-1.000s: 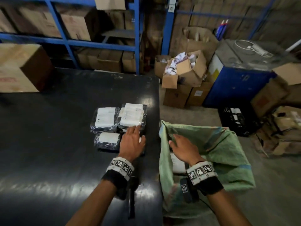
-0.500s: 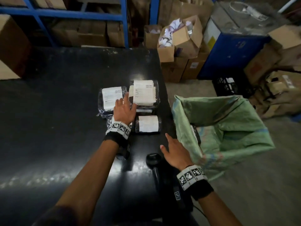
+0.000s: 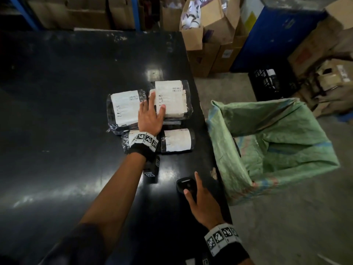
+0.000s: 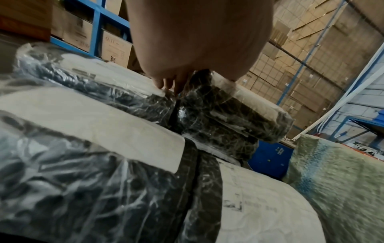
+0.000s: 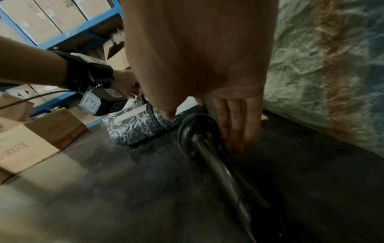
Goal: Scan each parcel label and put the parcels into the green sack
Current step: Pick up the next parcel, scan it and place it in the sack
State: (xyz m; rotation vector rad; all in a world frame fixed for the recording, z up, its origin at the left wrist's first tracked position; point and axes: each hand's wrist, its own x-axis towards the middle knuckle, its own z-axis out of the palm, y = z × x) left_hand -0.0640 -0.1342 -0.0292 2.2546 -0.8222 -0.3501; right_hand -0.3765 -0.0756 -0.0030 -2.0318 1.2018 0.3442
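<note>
Several black plastic-wrapped parcels with white labels lie together on the black table (image 3: 76,92): one at the left (image 3: 124,108), a stack at the right (image 3: 172,98), and a rolled one (image 3: 177,140) nearer me. My left hand (image 3: 151,109) lies flat with straight fingers across the seam between the left parcel and the stack; its fingertips (image 4: 172,83) touch the wrap there. My right hand (image 3: 198,196) is over the black handheld scanner (image 3: 184,185) near the table's right edge. Its straight fingers (image 5: 234,125) run beside the scanner head (image 5: 197,129), not curled round it. The green sack (image 3: 267,146) stands open just right of the table.
Another parcel (image 3: 131,138) lies partly under my left wrist. Cardboard boxes (image 3: 206,35), a blue cabinet (image 3: 271,39) and a black crate (image 3: 271,81) crowd the floor beyond the sack. Blue racking with cartons (image 3: 76,14) stands behind the table. A dark item (image 3: 237,148) shows inside the sack.
My right hand has left the sack's mouth and come back over the table onto the scanner. My left hand has slid forward from the near parcels to the far ones.
</note>
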